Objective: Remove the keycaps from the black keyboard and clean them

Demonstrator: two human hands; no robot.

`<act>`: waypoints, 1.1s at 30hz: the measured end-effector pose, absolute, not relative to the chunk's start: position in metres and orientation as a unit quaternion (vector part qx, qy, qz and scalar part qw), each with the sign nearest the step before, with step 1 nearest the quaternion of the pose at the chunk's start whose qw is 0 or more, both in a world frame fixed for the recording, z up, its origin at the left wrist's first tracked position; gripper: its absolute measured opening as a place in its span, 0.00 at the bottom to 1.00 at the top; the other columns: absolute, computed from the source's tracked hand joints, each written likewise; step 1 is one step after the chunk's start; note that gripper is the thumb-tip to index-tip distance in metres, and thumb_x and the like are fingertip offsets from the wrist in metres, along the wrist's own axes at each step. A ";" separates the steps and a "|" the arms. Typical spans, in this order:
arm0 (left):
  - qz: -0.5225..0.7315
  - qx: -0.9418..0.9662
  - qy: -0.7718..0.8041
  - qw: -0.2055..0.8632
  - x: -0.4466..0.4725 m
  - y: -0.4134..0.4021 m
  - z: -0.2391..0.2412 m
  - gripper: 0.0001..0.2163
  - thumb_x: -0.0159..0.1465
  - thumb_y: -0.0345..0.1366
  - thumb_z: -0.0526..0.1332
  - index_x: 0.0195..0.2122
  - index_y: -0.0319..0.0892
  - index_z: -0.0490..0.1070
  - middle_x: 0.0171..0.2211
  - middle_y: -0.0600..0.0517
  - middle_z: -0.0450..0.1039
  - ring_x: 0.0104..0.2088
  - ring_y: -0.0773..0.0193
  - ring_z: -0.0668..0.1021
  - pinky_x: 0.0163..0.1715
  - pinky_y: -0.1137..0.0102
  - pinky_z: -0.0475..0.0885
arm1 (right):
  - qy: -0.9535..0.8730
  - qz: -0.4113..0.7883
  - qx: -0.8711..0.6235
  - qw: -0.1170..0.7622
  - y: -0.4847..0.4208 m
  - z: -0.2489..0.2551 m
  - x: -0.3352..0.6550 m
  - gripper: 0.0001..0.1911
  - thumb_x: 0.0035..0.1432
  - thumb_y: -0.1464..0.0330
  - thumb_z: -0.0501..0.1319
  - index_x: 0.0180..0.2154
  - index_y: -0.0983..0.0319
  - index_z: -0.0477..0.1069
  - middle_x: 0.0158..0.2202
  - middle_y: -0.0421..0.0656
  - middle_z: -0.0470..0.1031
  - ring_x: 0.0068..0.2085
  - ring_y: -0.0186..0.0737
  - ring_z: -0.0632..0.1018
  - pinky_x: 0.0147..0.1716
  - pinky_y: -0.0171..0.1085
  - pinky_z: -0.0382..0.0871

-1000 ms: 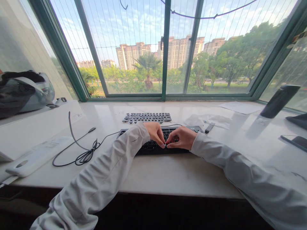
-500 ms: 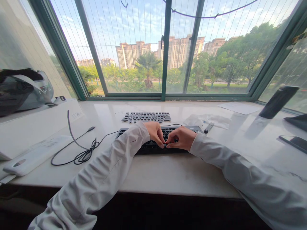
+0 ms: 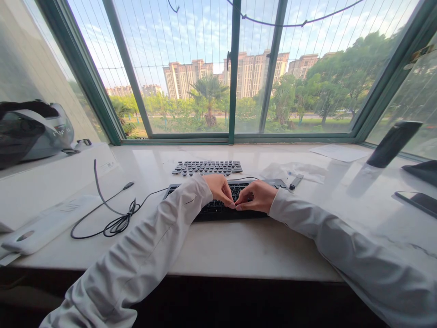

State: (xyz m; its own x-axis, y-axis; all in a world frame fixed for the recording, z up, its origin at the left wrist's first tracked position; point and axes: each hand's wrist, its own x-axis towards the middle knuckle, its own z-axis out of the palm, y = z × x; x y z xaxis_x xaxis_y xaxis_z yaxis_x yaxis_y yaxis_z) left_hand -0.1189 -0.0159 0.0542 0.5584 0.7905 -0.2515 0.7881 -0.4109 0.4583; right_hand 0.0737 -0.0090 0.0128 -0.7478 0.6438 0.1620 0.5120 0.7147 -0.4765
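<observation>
A black keyboard (image 3: 218, 214) lies in front of me, its key sockets bare over much of the visible area. Over its front middle, my left hand (image 3: 220, 189) and my right hand (image 3: 256, 197) meet fingertip to fingertip. Both are closed in a pinch, thumbs and forefingers together low at the keyboard. Whatever they pinch is too small and too covered to name. Behind the keyboard, loose dark keycaps (image 3: 208, 167) are laid out in rows on the white sill. My hands and left sleeve cover part of the keyboard.
A coiled black cable (image 3: 119, 223) lies left of the keyboard. To the right are a small dark tool (image 3: 296, 181), a crumpled clear plastic bag (image 3: 312, 172), a phone (image 3: 418, 202) and an upright dark cylinder (image 3: 394, 145). A helmet (image 3: 34, 132) rests on a white box (image 3: 61, 182).
The view has shifted slightly. The fingertips have drawn closer, and the small dark piece glimpsed between them before is now hidden.
</observation>
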 end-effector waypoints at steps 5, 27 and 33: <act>0.009 0.834 0.484 0.266 -0.117 -0.017 0.054 0.14 0.46 0.47 0.67 0.31 0.47 0.80 0.25 0.57 0.78 0.30 0.69 0.74 0.30 0.77 0.63 | -0.914 0.214 -0.311 0.152 -0.010 0.015 0.074 0.15 0.47 0.58 0.63 0.31 0.61 0.80 0.24 0.40 0.77 0.25 0.31 0.70 0.24 0.30 0.58; -0.006 0.825 0.499 0.264 -0.113 -0.003 0.040 0.18 0.38 0.49 0.71 0.28 0.45 0.79 0.26 0.55 0.78 0.29 0.68 0.76 0.27 0.77 0.64 | -0.954 0.089 -0.256 0.129 -0.016 0.017 0.066 0.06 0.49 0.69 0.63 0.29 0.62 0.79 0.22 0.40 0.74 0.24 0.31 0.71 0.25 0.31 0.60; 0.000 0.835 0.483 0.264 -0.114 -0.002 0.038 0.18 0.37 0.50 0.70 0.27 0.45 0.79 0.25 0.55 0.77 0.29 0.67 0.76 0.26 0.77 0.64 | -0.952 0.109 -0.245 0.147 -0.011 0.013 0.069 0.07 0.49 0.67 0.64 0.29 0.63 0.79 0.22 0.41 0.74 0.24 0.32 0.72 0.25 0.32 0.61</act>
State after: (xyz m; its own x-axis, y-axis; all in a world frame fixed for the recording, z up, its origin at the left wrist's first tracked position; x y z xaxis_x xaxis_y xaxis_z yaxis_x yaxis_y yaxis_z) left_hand -0.1141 -0.0016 0.0384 0.5326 0.8069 -0.2554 0.8070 -0.3933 0.4405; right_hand 0.0690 -0.0105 0.0127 -0.8370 0.4979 0.2268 0.4335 0.8565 -0.2802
